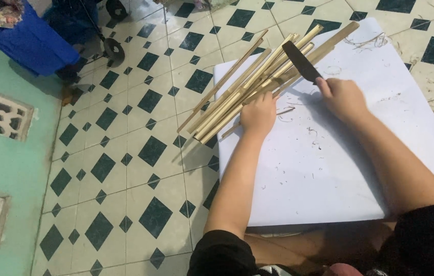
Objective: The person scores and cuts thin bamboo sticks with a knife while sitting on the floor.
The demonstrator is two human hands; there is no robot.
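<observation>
The left hand (258, 115) has its fingers closed around a bundle of bamboo strips (258, 76) on the white board (319, 168); the right hand (343, 97) grips a dark knife (301, 61), just right of them.

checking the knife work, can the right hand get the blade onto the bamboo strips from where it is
Probably yes: the right hand holds the knife with its blade over the bamboo strips gripped by the left hand; nothing lies between.

bamboo strips (258, 82) crowd the white board's (329, 174) far-left corner; near half open.
</observation>
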